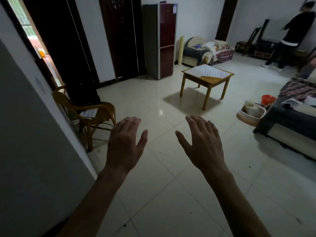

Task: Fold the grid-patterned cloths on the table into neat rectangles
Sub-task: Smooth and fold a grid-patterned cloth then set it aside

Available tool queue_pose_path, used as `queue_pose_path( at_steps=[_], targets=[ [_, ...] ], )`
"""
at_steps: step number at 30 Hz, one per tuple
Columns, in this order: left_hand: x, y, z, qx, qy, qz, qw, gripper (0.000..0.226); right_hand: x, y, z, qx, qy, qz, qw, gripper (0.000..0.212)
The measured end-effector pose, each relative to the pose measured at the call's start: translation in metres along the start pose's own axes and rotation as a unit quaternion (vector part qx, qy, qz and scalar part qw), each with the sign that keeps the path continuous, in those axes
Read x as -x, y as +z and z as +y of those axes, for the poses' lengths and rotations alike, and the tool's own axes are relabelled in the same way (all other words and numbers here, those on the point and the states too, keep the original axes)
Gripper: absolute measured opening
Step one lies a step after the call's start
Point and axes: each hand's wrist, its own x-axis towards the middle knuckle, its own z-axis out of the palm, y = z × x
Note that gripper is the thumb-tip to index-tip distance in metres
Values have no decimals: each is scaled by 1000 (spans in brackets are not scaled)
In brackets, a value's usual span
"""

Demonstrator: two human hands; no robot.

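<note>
Both forearms are seen reaching forward from the bottom edge of the head view, backs of the hands up. Left hand [125,144] is held flat with fingers straight and close together, thumb out to the side; nothing is held. Right hand [203,144] is likewise spread, fingers straight and slightly fanned; nothing is held. Neither hand is touching anything; pale floor tiles [162,194] are seen beneath them.

Well beyond the hands, a small wooden table [207,82] is noted standing on the tiles. Grid-patterned cloths [207,71] are lying on its top, spread and overlapping, not folded; how many there are cannot be told.

At left, a grey wall edge [34,151] is recorded, with a rattan chair [89,106] beside it. A small checked cloth [89,112] is lying on the chair seat. A dark red fridge [160,40] is standing against the far wall, with a sofa [200,52] to its right. A second person [289,36], blurred, is standing at far right. A basket [251,113] is resting on the floor near another sofa [290,120].
</note>
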Motion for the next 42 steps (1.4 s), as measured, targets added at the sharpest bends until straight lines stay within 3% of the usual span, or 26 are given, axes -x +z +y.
queue_pose_path(
  at_steps=[20, 30, 42],
  targets=[
    [-175, 154, 60, -28, 11, -49, 998, 57, -157, 67, 163, 5, 15, -11, 1000, 75],
    [-278, 245, 44, -5, 18, -50, 999, 56, -260, 126, 208, -4, 13, -29, 999, 76],
    [-421, 357, -1, 23, 41, -60, 997, 56, -411, 214, 240, -7, 45, 7, 999, 69]
  ],
)
